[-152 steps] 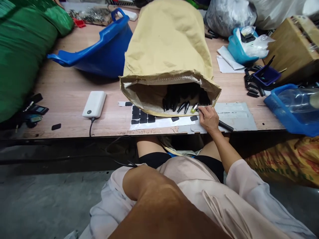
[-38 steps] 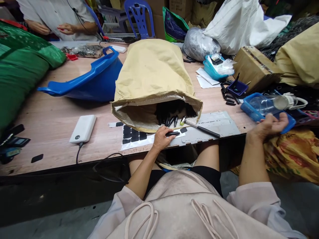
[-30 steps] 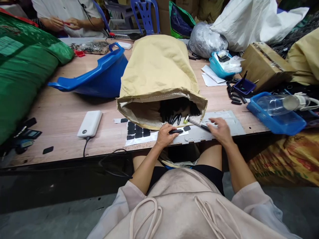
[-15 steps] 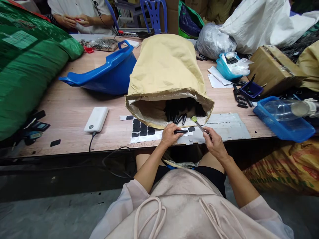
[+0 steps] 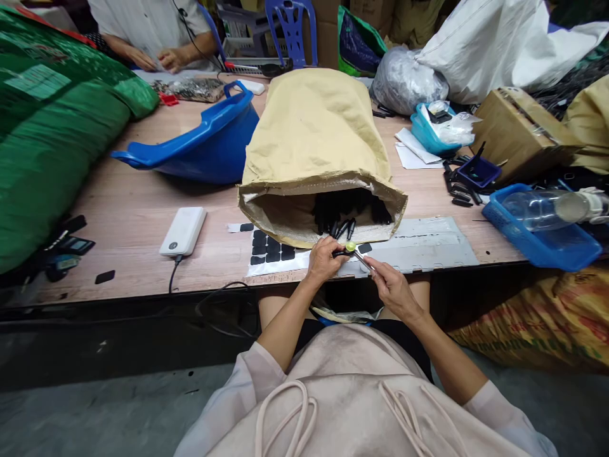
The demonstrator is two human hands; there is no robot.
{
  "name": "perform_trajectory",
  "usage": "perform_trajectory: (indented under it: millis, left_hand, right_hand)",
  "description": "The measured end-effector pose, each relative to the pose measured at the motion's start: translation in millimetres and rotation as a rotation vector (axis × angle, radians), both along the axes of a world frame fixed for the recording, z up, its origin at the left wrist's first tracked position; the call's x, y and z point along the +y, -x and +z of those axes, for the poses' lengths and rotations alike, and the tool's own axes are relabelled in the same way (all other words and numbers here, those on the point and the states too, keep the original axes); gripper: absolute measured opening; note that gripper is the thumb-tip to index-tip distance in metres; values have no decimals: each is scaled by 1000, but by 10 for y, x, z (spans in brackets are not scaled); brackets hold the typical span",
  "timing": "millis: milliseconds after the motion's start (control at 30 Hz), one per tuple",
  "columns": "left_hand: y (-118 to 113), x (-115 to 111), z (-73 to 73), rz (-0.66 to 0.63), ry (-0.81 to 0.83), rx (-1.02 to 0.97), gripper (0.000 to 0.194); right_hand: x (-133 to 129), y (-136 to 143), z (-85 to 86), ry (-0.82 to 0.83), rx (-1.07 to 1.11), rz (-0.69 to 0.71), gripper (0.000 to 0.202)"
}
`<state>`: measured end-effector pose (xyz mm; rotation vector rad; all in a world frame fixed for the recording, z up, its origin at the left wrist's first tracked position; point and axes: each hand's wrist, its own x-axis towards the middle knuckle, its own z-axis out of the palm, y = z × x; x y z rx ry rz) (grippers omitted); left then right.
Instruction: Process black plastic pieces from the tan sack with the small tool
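Note:
My left hand (image 5: 323, 260) is closed around a short black pen-like tube (image 5: 340, 252) at the table's front edge. In my right hand (image 5: 394, 287) is a small tool with a metal shaft and a round yellow-green head, like a little hammer (image 5: 363, 259). Its head overlaps the tube's free end; whether they touch, I cannot tell. Just beyond my hands, a tan sack (image 5: 318, 133) lies with its mouth facing me, several black tubes (image 5: 349, 206) inside. Under its lip is a white sheet with black rounded patches (image 5: 273, 249). A grey flat board (image 5: 440, 241) lies to the right.
Left of the sack are a blue basin (image 5: 204, 139), a white power bank (image 5: 183, 231) with a cable, and a large green sack (image 5: 52, 158). On the right stand a blue tray (image 5: 542, 235) with a plastic bottle and a cardboard box (image 5: 518, 133). A co-worker's hands (image 5: 164, 60) are across the table.
My right hand has moved left and slightly down, bringing the hammer's head from beside the sack mouth to the black tube's end. My left hand stays in place. The co-worker's hands have shifted.

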<state>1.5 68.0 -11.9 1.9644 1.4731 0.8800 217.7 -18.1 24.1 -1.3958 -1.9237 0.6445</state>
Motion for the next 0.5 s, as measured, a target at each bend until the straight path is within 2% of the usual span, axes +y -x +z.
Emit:
perform_trajectory:
  millis: [333,400,500]
  left_hand:
    - [5,-8,-35,0,-18,4,13]
    - [15,-4,-41,-14,-30,1,13]
    - [31,-6,-47,-37,-49,6,13]
  right_hand:
    - [24,-146,-50,-9,8,-68,42]
    - [103,-229,-20,-53,-57,-132,41]
    - [311,-400,25,-122,-263,-238,39]
